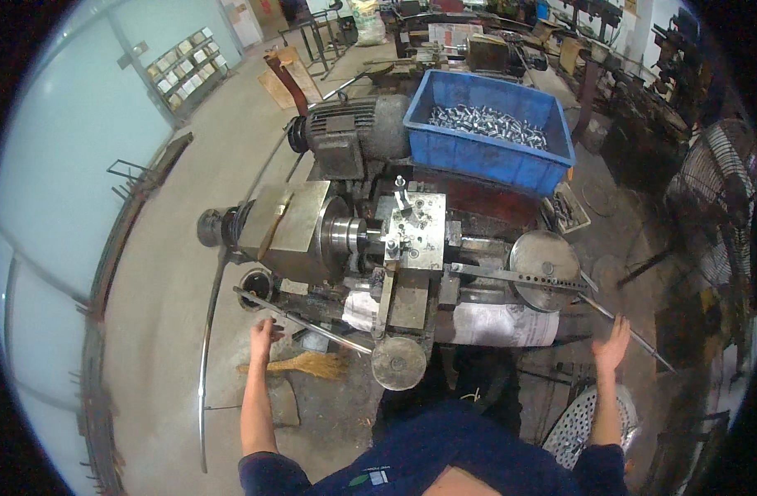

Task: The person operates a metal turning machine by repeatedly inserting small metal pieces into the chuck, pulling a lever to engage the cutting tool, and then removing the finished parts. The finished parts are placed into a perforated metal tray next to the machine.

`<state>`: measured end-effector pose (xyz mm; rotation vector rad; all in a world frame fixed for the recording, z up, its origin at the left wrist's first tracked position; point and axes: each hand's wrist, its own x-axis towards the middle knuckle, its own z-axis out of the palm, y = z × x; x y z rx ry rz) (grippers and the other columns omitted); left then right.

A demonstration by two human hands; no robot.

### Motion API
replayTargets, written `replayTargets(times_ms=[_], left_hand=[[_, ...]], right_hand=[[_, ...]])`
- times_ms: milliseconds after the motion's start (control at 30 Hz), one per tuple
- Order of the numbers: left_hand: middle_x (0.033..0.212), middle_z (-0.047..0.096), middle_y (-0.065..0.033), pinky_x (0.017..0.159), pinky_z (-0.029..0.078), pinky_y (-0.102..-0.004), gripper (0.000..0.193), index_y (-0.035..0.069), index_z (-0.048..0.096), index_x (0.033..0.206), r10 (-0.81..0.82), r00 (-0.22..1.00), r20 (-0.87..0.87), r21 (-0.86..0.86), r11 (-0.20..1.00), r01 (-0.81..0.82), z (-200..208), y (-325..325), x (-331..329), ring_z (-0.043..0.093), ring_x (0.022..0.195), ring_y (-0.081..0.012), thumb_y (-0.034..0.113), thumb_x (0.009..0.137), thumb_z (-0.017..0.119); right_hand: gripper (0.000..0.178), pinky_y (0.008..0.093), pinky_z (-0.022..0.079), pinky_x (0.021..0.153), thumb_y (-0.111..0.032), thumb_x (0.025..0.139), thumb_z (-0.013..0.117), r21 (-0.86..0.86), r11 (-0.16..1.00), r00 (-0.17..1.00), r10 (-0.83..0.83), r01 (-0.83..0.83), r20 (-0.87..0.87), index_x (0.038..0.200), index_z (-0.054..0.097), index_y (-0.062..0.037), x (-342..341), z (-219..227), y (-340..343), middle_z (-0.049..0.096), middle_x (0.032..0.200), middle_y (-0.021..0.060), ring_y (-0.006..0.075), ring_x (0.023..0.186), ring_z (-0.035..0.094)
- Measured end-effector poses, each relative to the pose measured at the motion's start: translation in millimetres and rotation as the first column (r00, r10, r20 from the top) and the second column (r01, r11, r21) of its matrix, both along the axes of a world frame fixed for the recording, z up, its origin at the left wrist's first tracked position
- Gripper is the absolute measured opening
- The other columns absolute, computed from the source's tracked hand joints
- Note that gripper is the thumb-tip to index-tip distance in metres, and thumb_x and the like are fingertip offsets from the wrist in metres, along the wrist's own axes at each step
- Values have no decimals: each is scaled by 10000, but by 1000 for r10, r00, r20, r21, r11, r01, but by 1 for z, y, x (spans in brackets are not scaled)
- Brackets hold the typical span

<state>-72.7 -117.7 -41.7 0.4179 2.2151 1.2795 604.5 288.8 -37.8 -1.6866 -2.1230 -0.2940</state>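
In the middle stands a small metal lathe, with a spindle chuck (345, 236) facing a bolted tool block (420, 227). My left hand (266, 332) is just below the end of a metal lever (300, 318) that runs to a round hub (398, 364). Its fingers are curled together; what they hold, if anything, is too small to make out. My right hand (612, 345) lies against a slanting handle bar (643, 341) beside a round metal disc (545, 269). Its fingers are stretched out across the bar, not wrapped round it.
A blue crate (490, 165) of small metal parts stands behind the lathe, beside a motor (358, 128). A straw broom (312, 364) lies below my left hand. A perforated round seat (573, 426) is at lower right. A large fan (713, 202) stands far right.
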Motion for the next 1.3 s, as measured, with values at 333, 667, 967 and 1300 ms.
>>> replayTargets(times_ms=[333, 667, 967, 1300], left_hand=[[906, 623, -205, 748, 479, -426, 480, 44, 595, 1000, -257, 878, -403, -721, 680, -132, -130, 23, 39, 599, 870, -347, 459, 760, 565], [914, 623, -183, 735, 484, -440, 441, 69, 579, 992, -626, 733, -265, -836, 528, 148, -112, 9, 16, 604, 859, -337, 453, 776, 553], [938, 628, -166, 780, 467, -407, 496, 137, 590, 1089, -444, 874, -199, -730, 662, 170, -53, -35, 15, 595, 893, -323, 479, 730, 603], [791, 627, -132, 662, 472, -379, 335, 83, 558, 1067, 75, 484, -872, -196, 852, -485, 108, -152, 9, 612, 756, -295, 196, 761, 635]], right_hand=[[406, 369, 454, 828, -121, 567, 650, -474, 871, 970, 8, -126, -243, 957, 624, -7, -27, -13, -84, 606, 987, 192, 350, 912, 578], [361, 363, 478, 765, -118, 548, 625, -518, 823, 967, 142, -235, -213, 894, 655, -17, -68, 41, -53, 630, 903, 184, 330, 840, 603], [382, 364, 473, 767, -91, 562, 617, -319, 676, 743, 554, -665, -375, 939, 637, -31, -251, 138, -17, 632, 899, 162, 308, 850, 605], [285, 392, 465, 759, -190, 507, 615, -188, 295, 334, 914, -937, -228, 749, 671, -50, -491, 145, -66, 615, 817, 156, 328, 815, 564]])
